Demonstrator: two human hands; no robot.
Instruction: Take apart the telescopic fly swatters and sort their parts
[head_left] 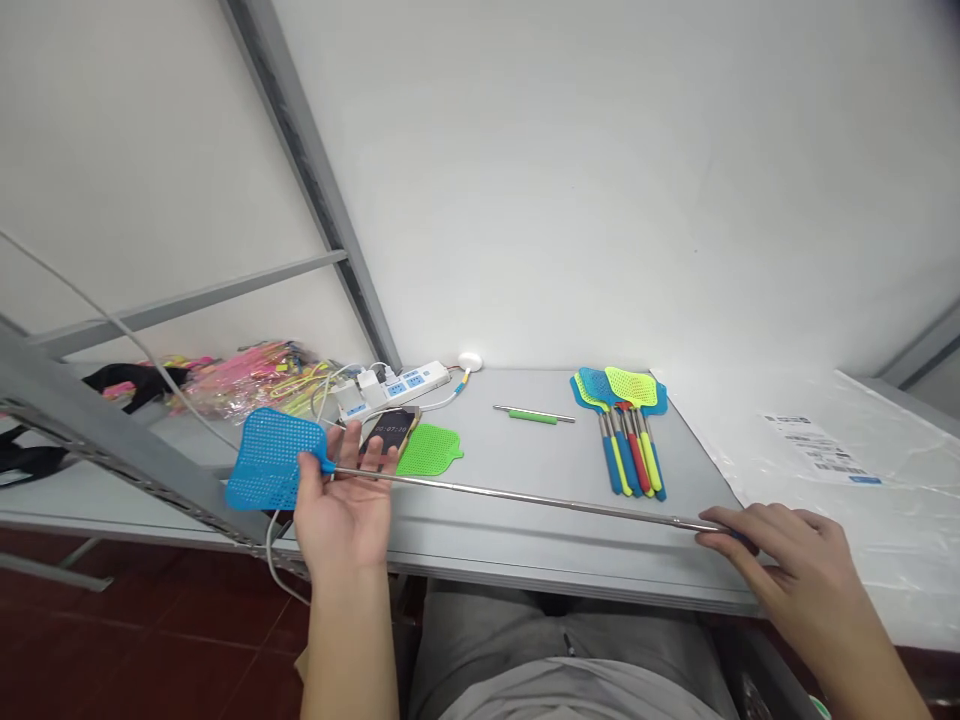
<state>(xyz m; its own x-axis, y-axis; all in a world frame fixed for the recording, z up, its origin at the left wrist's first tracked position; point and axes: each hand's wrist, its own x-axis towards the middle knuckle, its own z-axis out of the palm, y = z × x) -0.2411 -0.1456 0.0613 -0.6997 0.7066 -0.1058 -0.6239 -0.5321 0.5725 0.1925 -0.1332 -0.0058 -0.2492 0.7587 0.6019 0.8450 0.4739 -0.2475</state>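
A blue fly swatter (277, 458) with its telescopic metal shaft drawn out long spans both hands above the table. My left hand (346, 515) is palm up at the head end, with the thumb against the neck and the fingers behind the shaft. At the other end my right hand (787, 550) pinches the dark handle, mostly hidden by the fingers. A loose green swatter head (430, 450) lies just beyond my left hand. Further back rests a metal rod with a green handle (533, 416). Several finished-looking swatters in blue, yellow and red (631, 440) lie bunched right of the middle.
A white power strip (409, 388) with plugs and cables sits at the back left, beside a phone (391, 432) showing a timer. Bagged pink and yellow items (255, 380) lie behind the metal shelf post (315, 180). White plastic sheeting (795, 430) with a printed label covers the right side.
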